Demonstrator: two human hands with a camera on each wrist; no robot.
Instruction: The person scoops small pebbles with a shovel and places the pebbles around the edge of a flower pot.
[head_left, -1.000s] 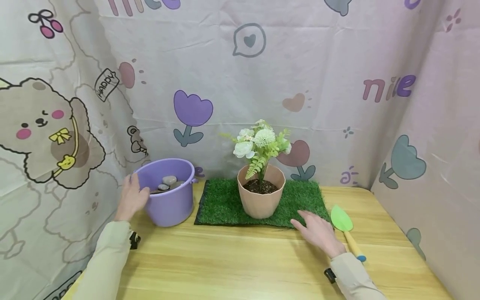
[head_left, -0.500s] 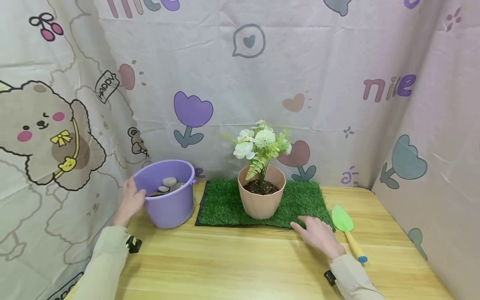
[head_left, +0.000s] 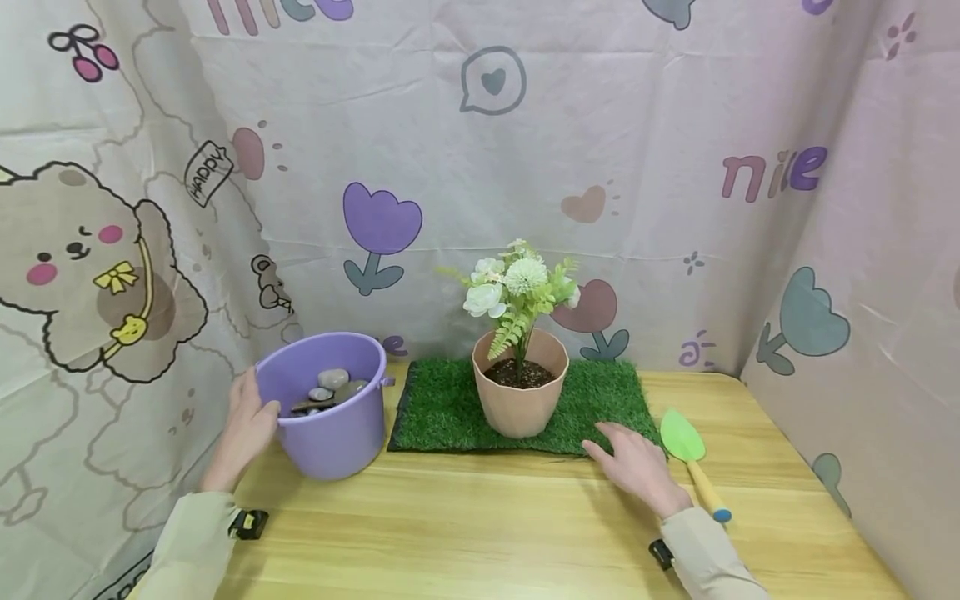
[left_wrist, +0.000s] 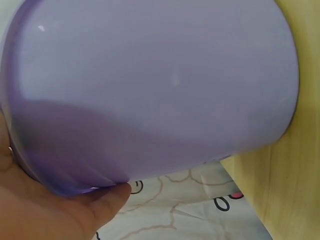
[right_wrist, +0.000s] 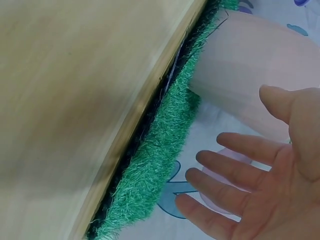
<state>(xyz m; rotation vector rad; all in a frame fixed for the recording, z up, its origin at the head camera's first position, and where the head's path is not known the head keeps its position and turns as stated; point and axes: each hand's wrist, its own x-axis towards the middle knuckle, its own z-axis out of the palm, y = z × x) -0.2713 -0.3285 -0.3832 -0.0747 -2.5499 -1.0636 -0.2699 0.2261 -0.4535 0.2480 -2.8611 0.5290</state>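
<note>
My left hand (head_left: 243,429) grips the rim of a purple bucket (head_left: 333,442) at its left side. In the left wrist view the thumb and fingers lie along the rim of the bucket (left_wrist: 165,85), which stands on the table. Grey and brown stones (head_left: 333,379) lie inside the bucket. My right hand (head_left: 633,467) is spread, palm down, over the front right part of a green artificial grass mat (head_left: 438,408). Its fingers (right_wrist: 232,185) are straight and hold nothing. On the mat stands a pink flower pot (head_left: 521,408) with white artificial flowers (head_left: 517,287) set in dark soil.
A hand trowel (head_left: 684,437) with a green blade and yellow handle lies right of the mat on the wooden table (head_left: 450,533). Printed cloth curtains (head_left: 465,167) enclose the table at the back and sides.
The bucket has been pulled toward me and slightly left, with my left hand on its rim. More of the stones now shows. The right hand has stayed nearly still.
</note>
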